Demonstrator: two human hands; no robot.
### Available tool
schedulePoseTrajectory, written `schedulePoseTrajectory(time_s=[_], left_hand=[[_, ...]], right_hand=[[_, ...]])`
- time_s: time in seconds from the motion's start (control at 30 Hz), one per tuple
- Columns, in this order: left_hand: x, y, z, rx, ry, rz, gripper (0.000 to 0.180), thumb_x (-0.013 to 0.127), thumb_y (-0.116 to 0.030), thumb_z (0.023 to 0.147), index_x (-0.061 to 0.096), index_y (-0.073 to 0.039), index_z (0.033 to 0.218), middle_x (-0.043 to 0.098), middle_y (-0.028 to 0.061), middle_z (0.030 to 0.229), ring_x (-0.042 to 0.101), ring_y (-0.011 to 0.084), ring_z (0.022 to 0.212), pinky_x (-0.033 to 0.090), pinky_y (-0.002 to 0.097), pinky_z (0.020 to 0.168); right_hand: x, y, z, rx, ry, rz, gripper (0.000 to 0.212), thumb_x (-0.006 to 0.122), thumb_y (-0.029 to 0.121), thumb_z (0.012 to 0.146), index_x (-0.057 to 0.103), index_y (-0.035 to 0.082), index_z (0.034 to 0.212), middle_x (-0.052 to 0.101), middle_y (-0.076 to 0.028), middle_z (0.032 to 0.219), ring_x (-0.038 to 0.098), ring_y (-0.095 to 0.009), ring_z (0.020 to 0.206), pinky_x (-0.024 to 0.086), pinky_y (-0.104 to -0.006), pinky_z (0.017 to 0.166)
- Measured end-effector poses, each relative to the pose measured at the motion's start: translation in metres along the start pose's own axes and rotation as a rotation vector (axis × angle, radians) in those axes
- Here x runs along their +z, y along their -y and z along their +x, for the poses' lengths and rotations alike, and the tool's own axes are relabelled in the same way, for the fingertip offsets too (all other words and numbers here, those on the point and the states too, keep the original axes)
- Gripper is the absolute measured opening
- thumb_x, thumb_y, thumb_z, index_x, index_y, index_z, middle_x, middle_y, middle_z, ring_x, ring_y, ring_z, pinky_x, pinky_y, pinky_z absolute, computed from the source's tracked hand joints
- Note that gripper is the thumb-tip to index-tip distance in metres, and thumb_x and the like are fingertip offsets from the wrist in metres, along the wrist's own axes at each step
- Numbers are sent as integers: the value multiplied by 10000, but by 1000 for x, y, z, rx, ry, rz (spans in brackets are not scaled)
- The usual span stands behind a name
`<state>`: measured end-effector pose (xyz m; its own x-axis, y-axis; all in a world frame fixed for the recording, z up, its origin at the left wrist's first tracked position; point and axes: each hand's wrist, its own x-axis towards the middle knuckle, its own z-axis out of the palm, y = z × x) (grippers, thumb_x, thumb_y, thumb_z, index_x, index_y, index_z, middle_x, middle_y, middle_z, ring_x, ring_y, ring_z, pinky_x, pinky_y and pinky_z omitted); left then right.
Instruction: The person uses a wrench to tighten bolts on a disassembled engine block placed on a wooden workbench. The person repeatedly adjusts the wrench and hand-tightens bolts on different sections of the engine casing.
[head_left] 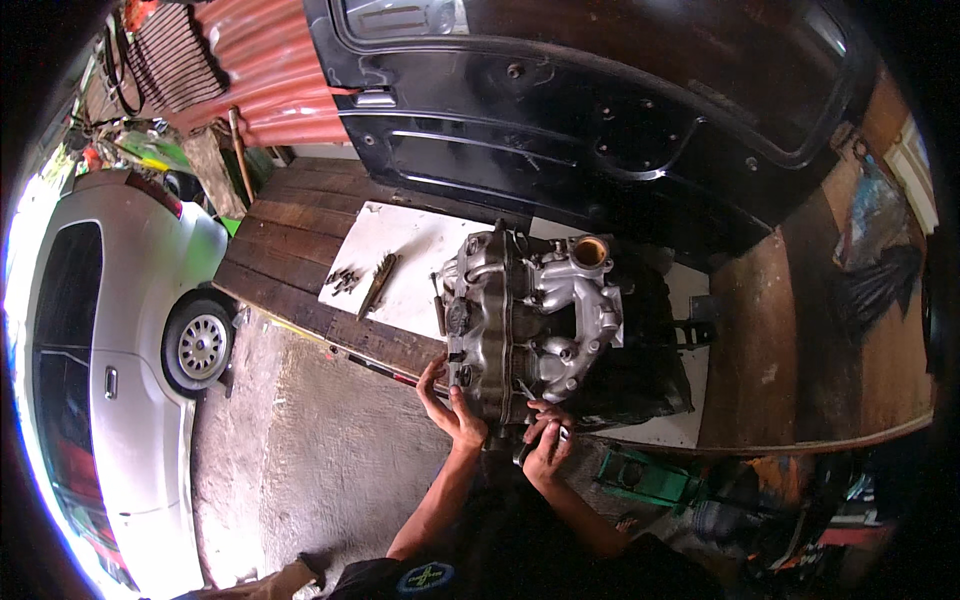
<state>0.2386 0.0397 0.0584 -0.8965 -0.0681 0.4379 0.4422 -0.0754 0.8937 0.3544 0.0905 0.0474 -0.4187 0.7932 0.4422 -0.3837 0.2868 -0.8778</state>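
Note:
A grey metal engine cylinder head with a ribbed cover lies on the bench before me, with a silver intake manifold along its right side. My left hand rests against the near left edge of the cover, thumb and fingers spread. By the near end of the manifold, my right hand is closed on a slim hand tool. A thin metal piece shows beyond its fingers, and a dark part below them; the tool's exact kind is hidden.
Small bolts and a long dirty metal piece lie on a white board atop the wooden bench. A black vehicle door panel stands behind. A silver car is at left, a green metal frame at lower right.

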Motion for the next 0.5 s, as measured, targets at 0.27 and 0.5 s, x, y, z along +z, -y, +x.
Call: schedulePoseTrajectory(time_s=[0.27,0.5], left_hand=[[3,-7,10,53,-39,79,438,436,-313,932,499,65,1144,577,203,1098,534,287,1031,388,413,927],[1,-1,32,43,-57,108,432,410,-322,941,526,59,1110,585,199,1085,534,299,1041,380,419,944]], right_hand=[[1,-10,-1,-70,83,-8,257,395,260,1019,471,26,945,599,-200,1043,430,-80,512,380,-220,493],[28,-2,-3,32,11,56,192,395,155,998,531,45,920,652,-157,1006,475,-66,559,397,-212,505]])
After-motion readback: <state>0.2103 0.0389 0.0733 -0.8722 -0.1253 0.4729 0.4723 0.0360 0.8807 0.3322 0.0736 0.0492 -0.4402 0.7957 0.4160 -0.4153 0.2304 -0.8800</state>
